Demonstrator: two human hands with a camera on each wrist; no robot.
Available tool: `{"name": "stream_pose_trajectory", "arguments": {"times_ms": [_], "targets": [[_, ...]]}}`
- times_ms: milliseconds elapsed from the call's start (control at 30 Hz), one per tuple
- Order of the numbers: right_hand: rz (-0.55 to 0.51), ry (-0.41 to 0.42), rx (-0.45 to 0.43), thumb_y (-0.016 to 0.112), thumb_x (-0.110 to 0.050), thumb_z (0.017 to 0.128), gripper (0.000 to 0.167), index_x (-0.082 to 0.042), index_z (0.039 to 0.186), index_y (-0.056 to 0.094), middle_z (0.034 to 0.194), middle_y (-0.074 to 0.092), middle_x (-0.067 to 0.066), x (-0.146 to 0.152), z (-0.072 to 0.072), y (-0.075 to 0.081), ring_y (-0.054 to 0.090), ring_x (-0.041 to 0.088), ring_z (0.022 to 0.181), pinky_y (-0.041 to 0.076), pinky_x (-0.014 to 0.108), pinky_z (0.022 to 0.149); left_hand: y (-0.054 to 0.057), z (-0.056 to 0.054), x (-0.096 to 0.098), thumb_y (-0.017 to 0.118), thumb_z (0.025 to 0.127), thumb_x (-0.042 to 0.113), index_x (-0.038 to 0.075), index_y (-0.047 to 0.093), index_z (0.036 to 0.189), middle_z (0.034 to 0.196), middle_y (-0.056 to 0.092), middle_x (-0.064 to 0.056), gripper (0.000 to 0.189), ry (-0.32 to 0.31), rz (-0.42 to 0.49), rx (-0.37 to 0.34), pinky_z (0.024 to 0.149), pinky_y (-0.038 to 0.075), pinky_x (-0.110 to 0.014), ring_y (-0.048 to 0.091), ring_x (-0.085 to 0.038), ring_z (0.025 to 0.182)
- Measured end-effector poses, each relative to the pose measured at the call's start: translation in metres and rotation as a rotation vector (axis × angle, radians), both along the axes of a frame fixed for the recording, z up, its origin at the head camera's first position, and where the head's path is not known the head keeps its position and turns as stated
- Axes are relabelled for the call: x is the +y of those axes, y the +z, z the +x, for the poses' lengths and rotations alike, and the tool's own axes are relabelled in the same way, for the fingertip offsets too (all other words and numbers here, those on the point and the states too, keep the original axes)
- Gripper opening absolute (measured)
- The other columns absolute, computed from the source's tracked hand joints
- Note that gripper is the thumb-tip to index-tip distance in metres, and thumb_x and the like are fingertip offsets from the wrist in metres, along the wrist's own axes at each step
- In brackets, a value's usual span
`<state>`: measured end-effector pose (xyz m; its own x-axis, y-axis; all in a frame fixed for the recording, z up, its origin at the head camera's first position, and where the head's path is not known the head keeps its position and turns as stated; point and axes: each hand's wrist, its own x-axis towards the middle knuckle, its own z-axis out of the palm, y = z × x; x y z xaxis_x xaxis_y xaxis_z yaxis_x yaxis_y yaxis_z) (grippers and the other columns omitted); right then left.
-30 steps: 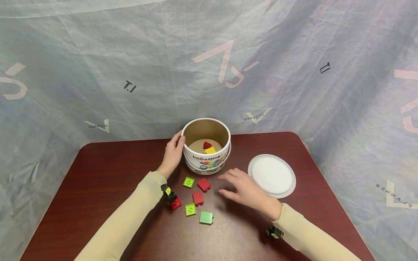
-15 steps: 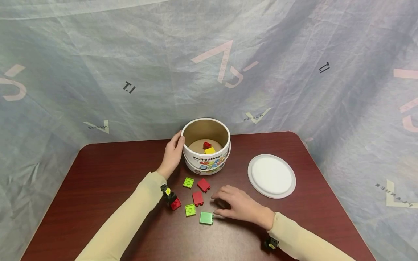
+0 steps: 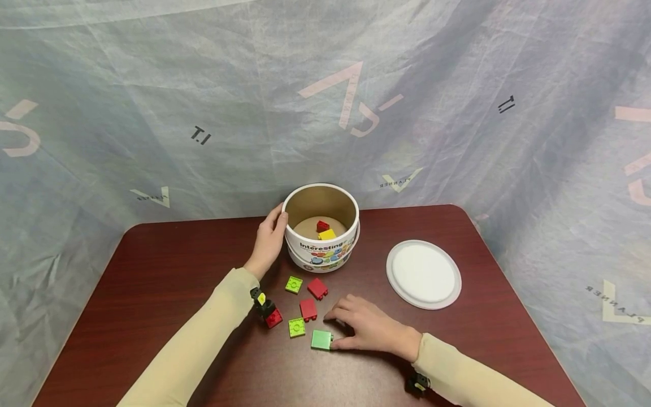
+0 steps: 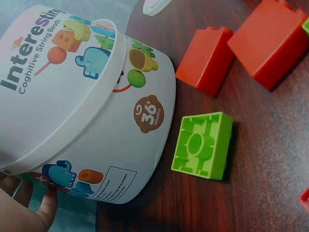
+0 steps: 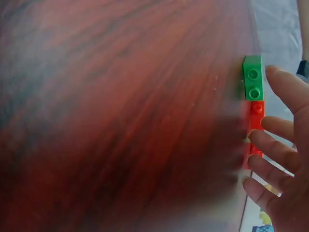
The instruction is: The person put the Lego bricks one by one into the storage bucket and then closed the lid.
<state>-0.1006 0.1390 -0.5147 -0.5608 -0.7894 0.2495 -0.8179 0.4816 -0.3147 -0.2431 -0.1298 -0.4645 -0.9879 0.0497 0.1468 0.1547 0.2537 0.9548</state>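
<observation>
- My right hand (image 3: 368, 325) is low over the table (image 3: 168, 271), thumb and fingers wide apart, the thumb just beside the studded end of the green block (image 3: 320, 340).
- My left hand (image 3: 267, 240) touches the left wall of the white bucket (image 3: 304, 261), near its rim; I cannot tell how far those fingers curl.
- Beyond or left of the green block lie two red blocks (image 3: 308, 309) and two lime blocks (image 3: 296, 327), the lime ones hollow side up; a third red block (image 3: 274, 318), partly hidden, lies farther left.
- A small red piece (image 3: 322, 226) and a yellow block (image 3: 328, 234) are inside the bucket.
- The white lid (image 3: 423, 274) lies to its right.
</observation>
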Motion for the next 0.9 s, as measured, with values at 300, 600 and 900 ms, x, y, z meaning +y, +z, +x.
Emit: {"name": "stream_pose_trajectory", "arguments": {"times_ms": [300,600,900], "targets": [[0.017,0.014,0.017,0.081,-0.053,0.087,0.052,-0.016,0.122,0.072,0.110,0.066,-0.007,-0.004,0.001,-0.002,0.057,0.010,0.104,0.052,0.029,0.090,0.000,0.000,0.000,0.047,0.113,0.032,0.010,0.042,0.160,0.163,0.042,-0.010,0.053,-0.005,0.021,-0.010,0.122,0.036,-0.047,0.039,-0.026,0.150],[0.055,0.023,0.021,0.081,-0.058,0.085,0.054,-0.019,0.122,0.072,0.110,0.064,-0.009,-0.007,0.003,0.001,0.056,0.009,0.105,0.051,0.029,0.091,0.028,0.014,0.006,0.042,0.114,0.021,0.000,0.036,0.161,0.165,0.037,-0.018,0.052,-0.018,0.010,-0.052,0.123,0.033,-0.049,0.035,-0.032,0.152],[0.056,0.027,0.053,0.082,-0.050,0.088,0.044,-0.020,0.120,0.073,0.107,0.064,-0.009,-0.009,0.002,0.001,0.056,0.009,0.102,0.051,0.029,0.089,0.036,0.019,0.007,0.044,0.113,0.020,0.000,0.038,0.160,0.164,0.039,-0.017,0.051,-0.012,0.022,-0.057,0.124,0.033,-0.047,0.036,-0.031,0.152]]}}
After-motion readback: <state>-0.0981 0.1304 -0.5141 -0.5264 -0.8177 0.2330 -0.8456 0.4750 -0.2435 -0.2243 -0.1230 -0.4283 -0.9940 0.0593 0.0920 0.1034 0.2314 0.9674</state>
